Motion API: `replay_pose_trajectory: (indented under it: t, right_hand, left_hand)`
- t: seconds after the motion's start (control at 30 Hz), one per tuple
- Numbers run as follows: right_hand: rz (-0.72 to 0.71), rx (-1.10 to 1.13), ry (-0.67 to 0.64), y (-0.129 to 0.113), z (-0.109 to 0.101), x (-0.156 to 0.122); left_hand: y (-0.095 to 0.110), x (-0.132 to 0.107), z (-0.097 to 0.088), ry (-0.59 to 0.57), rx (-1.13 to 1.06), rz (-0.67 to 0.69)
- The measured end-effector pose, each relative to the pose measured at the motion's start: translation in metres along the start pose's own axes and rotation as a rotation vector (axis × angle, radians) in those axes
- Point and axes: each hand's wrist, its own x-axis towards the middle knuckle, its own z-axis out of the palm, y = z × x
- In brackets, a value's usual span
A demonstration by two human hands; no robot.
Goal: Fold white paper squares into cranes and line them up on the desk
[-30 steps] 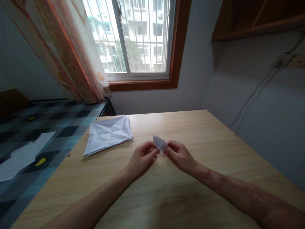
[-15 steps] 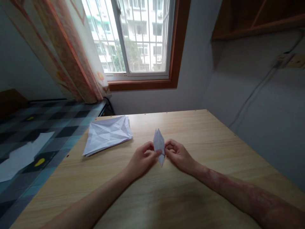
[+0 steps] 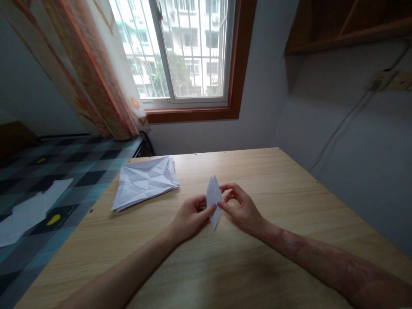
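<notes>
Head view: looked forward and down over a wooden table (image 3: 299, 201).
Folded paper (image 3: 213, 193): was held between both hands over the middle of the table, slim and pointed at the ends, with two tips at the top and one at the bottom.
Left hand (image 3: 193, 212): pinched the folded paper at its left side, thumb laid across the front and fingers curled behind, grip narrow.
Right hand (image 3: 243, 208): reached the opposite edge with thumb tip and, higher up, forefinger tip, leaving a rounded gap between; could not tell whether clamped on it.
Paper stack (image 3: 146, 178): lay at the table's far left, creased on top, beyond the left hand.
Bed (image 3: 93, 150): stood alongside at left, covered in dark and blue checks, bearing a loose white sheet (image 3: 34, 210).
Window (image 3: 196, 64): stood past the far edge, framed in brown, with a patterned curtain (image 3: 93, 68) hanging at left.
</notes>
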Motion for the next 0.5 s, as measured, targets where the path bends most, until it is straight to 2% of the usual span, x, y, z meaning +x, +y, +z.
replay_pose_trajectory:
  t: [0.13, 0.33, 0.5]
  right_hand:
    - [0.015, 0.015, 0.026, 0.0029, 0.0009, -0.0004]
    - [-0.099, -0.018, -0.017, -0.0024, -0.0006, 0.0023]
    - [0.0, 0.031, -0.103, -0.0033, -0.001, 0.0025]
  left_hand:
    - [0.0017, -0.0017, -0.0003, -0.031, 0.026, 0.007]
    - [0.0029, -0.0013, 0.0022, -0.05, -0.032, -0.018]
    - [0.0061, 0.0005, 0.0034, -0.052, -0.088, 0.003]
